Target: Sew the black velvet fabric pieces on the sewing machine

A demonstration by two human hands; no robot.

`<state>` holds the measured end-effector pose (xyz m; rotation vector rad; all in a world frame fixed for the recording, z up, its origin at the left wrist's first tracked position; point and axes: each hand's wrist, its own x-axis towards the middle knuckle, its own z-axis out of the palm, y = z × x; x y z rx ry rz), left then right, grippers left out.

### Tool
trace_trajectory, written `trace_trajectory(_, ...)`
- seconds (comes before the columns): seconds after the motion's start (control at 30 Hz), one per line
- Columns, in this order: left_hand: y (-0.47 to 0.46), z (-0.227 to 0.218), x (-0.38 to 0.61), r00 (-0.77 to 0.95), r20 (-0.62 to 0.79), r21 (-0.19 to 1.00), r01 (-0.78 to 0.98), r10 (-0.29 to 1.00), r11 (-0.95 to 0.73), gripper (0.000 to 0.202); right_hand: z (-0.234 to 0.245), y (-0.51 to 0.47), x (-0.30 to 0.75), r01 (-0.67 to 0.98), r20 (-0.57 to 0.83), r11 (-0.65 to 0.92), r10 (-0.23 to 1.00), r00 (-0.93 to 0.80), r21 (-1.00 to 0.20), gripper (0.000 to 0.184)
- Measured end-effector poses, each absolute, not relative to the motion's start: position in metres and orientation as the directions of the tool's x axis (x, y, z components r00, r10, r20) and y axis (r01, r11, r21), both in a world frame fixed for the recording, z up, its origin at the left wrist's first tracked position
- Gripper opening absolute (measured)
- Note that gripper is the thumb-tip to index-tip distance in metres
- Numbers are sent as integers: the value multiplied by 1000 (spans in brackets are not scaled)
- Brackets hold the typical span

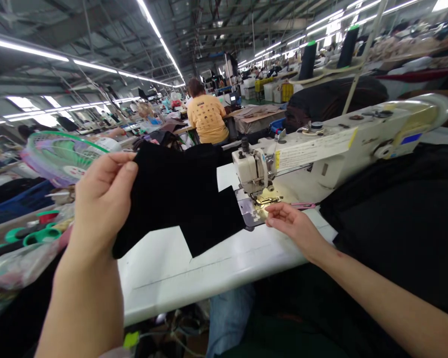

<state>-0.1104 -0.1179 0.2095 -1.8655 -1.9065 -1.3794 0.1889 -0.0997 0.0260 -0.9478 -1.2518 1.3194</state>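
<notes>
Between the thumb and fingers of my left hand (106, 199) is the upper left corner of a black fabric piece (171, 191), held raised. Its lower right part reaches over the white table (164, 278) to the metal plate of a sewing machine (252, 171). Beside the needle area, my right hand (289, 223) has its fingertips pressed together in a pinch. Whatever it may hold is too small to make out. A pink-handled tool (304, 205) lies just behind that hand.
Dark cloth (399, 223) is heaped to the right of the machine. At the left stand a green and purple fan (65, 156) and several thread spools (41, 236) in plastic. A person in a yellow shirt (208, 119) sits ahead, facing away.
</notes>
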Motion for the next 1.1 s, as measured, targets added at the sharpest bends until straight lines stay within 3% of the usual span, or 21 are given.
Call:
trace_trajectory(0.07,-122,211,-98,-60,730,313,915,681,-255,32,23,-99,188,-155,85,60,983,-160,-986,33)
trace_trajectory(0.1,-122,204,-90,32,690,269,916,724,-298,32,22,-99,188,-151,72,47,984,-166,-987,34)
trace_trajectory(0.2,-119,151,-67,314,349,251,876,883,-411,34,17,-99,189,-120,30,11,987,-158,-993,37)
trace_trajectory(0.27,-122,102,-56,443,142,130,878,885,-461,34,13,-99,192,-81,11,-1,990,-144,-997,39)
trace_trajectory(0.33,-129,56,-51,420,65,-79,906,905,-415,37,10,-98,195,-37,1,-5,990,-138,-999,40)
trace_trajectory(0.43,-137,15,-53,386,21,-231,899,922,-372,50,5,-95,199,7,-3,-2,990,-139,-1000,40)
trace_trajectory(0.6,-102,16,-62,377,-54,-297,878,924,-376,70,-5,-93,196,85,6,21,986,-168,-996,31)
trace_trajectory(0.87,-41,17,-57,365,-41,-384,854,930,-352,67,-23,-98,185,272,81,143,971,-225,-952,21)
trace_trajectory(1.1,-19,8,-56,367,-22,-349,869,930,-351,66,-29,-97,185,321,93,162,971,-220,-933,20)
